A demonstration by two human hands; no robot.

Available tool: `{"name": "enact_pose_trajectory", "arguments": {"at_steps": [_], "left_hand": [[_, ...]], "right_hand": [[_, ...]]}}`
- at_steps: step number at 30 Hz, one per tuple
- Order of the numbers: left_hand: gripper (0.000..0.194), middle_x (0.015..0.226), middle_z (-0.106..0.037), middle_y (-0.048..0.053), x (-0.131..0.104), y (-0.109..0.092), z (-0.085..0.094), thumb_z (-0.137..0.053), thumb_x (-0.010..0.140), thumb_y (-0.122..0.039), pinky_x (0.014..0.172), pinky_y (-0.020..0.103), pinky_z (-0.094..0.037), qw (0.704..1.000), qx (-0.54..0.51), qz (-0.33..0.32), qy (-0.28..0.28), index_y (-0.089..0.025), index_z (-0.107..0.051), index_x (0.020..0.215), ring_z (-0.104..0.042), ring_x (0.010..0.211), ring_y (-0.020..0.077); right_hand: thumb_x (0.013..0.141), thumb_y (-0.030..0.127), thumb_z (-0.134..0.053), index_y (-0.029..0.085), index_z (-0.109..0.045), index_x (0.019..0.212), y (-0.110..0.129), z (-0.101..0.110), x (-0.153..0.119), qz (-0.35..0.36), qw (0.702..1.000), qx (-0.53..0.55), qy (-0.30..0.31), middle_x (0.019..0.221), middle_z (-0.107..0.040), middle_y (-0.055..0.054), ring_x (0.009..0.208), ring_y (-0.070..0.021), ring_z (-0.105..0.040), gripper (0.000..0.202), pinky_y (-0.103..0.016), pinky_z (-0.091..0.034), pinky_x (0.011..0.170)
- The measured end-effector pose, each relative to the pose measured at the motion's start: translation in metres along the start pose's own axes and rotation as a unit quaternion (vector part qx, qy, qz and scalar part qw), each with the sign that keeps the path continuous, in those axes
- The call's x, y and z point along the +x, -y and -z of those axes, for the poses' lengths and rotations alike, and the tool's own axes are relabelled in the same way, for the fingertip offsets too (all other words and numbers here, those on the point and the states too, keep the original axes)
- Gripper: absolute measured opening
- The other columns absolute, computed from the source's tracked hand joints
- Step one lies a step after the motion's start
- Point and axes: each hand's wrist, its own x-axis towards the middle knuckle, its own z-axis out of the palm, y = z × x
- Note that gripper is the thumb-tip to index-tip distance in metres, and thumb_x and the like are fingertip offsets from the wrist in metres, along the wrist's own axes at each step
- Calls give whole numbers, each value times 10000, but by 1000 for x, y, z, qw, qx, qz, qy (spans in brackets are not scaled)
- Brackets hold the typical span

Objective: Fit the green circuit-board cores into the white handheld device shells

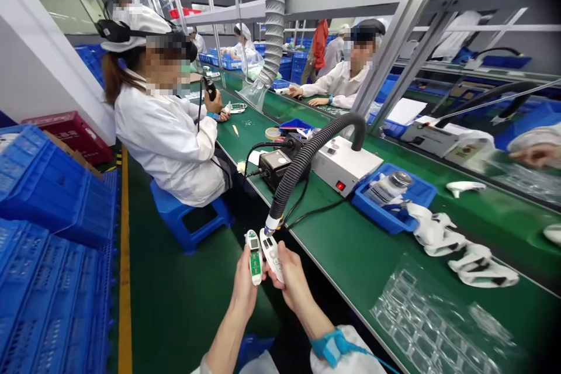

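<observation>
Two small parts held off the bench edge, over the aisle floor. Left hand (244,287) pinches a white housing with a green circuit board (254,257) inside; long axis near vertical, top end tilted slightly left, board face toward the camera. Right hand (291,280) grips a white button cover (272,252), fingers closed round its lower half; long axis leans up-left, so the two upper ends nearly meet, and whether they touch can't be told from this view. Upper tip of the cover sits right at the nozzle of the black corrugated hose (302,160), which arcs up and back over the bench.

Room: open floor below and left of the hands, blue crates (48,257) stacked well to the left. Green bench edge (333,286) runs diagonally just right of the right wrist, which wears a blue wrist strap (331,346).

On the bench: clear blister tray (421,315) near the right forearm, white gloves (456,245) beyond it, blue tray (394,198), white control box (346,163), black station (276,166). A seated person in a white coat (166,134) works further up the aisle on a blue stool (188,219).
</observation>
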Motion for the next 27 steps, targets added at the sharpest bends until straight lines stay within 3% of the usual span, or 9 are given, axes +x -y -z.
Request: {"name": "enact_pose_trajectory", "arguments": {"at_steps": [3, 10, 13, 16, 20, 24, 27], "left_hand": [[461, 496, -499, -48, -2, -1, -7, -616, 753, -606, 376, 176, -268, 1000, -9, 6, 0, -145, -611, 736, -406, 404, 70], [492, 527, -530, -45, -1, -9, 5, -600, 745, -639, 394, 168, -277, 999, -19, -17, -41, -150, -622, 785, -445, 421, 69], [503, 506, -525, -43, -2, -5, 1, -579, 758, -641, 407, 179, -304, 999, -10, -19, -25, -143, -632, 799, -453, 418, 78], [483, 518, -547, -33, 0, -3, -7, -558, 781, -623, 426, 186, -337, 999, 10, -31, -8, -146, -632, 786, -458, 426, 82], [451, 554, -554, -23, -1, -5, -18, -561, 804, -586, 392, 181, -295, 998, 45, -25, 30, -142, -613, 739, -430, 415, 71], [487, 579, -530, -32, -14, -6, -26, -533, 814, -608, 397, 174, -293, 997, 48, 4, 56, -135, -635, 876, -419, 424, 61], [481, 623, -534, -29, -29, -4, -29, -550, 818, -587, 432, 177, -341, 996, 37, 40, 75, -137, -641, 965, -443, 460, 60]], "right_hand": [[689, 718, -606, 151, -556, 676, 0, 4, -3, -1, 1000, -4, -7, 433, -575, -13, 300, -67, -406, 569, -153, -139, 276], [708, 703, -593, 149, -602, 760, -8, -16, 4, -3, 1000, -15, 8, 435, -589, -19, 316, -97, -438, 556, -163, -142, 286], [689, 712, -605, 141, -630, 813, -6, -11, 3, 11, 1000, -19, 2, 423, -576, -4, 322, -99, -445, 586, -164, -141, 301], [655, 719, -635, 127, -635, 735, 0, 5, -4, 27, 999, -18, -16, 416, -541, 14, 318, -61, -386, 597, -160, -141, 313], [679, 720, -625, 120, -602, 636, 11, 31, -33, 5, 999, 33, -15, 488, -567, -15, 354, -56, -399, 602, -163, -194, 321], [705, 595, -713, 94, -689, 846, 22, 52, -77, -44, 983, 175, 43, 683, -662, -69, 532, -127, -566, 521, -228, -425, 466], [745, 520, -720, 88, -710, 957, 23, 61, -107, -61, 970, 228, 61, 805, -692, -100, 655, -163, -618, 481, -267, -479, 596]]}}
